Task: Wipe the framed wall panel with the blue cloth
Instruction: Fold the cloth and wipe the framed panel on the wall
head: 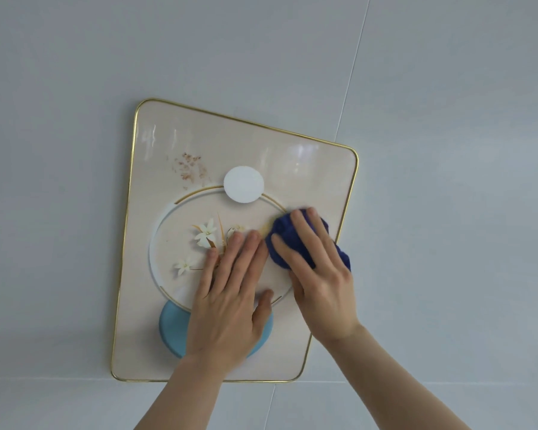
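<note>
Pressing flat, fingers spread, on the framed wall panel [156, 156]: left hand [230, 293], at about 6 o'clock of panel centre. Bunching the blue cloth [284, 240] against the panel at 3 o'clock, just inside the gold rim: right hand [317, 268]. Showing behind, the pale grey wall [448, 88].

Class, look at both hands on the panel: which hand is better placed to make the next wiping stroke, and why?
The right hand: it already presses the blue cloth against the panel. The left hand lies flat and empty.
</note>
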{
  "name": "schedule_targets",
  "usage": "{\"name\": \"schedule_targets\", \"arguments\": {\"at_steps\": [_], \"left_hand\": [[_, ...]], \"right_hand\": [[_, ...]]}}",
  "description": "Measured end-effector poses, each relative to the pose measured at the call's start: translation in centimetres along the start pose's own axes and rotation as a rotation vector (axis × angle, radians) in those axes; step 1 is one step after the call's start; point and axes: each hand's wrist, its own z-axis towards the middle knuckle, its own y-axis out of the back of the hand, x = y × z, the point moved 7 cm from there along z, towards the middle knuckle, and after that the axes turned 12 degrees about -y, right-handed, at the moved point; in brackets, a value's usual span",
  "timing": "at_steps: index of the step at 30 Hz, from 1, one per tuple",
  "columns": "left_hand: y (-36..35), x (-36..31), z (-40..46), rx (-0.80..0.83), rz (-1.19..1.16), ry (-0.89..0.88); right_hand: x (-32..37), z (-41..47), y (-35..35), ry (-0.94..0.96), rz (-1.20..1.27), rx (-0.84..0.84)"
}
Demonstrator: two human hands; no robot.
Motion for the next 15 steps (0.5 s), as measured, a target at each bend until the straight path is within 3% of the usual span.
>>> {"name": "schedule_targets", "arguments": {"at_steps": [5,9,11,15], "left_hand": [[1.3,0.0,0.2,-0.051,-0.134,0.019],[2.9,0.0,0.4,-0.045,-0.238,0.016],[4.1,0.1,0.5,-0.05,-0.277,0.003],[6.8,2.3,1.1,-0.112,-0.255,0.057]], "right_hand": [[0.3,-2.6,0.4,0.02,-0.054,0.03],[0.8,-5.9,1.5,0.054,-0.118,0.187],[0.8,-5.6,2.2,-0.053,-0.081,0.246],[0.9,-2.0,4.1,-0.347,0.154,0.144]]}}
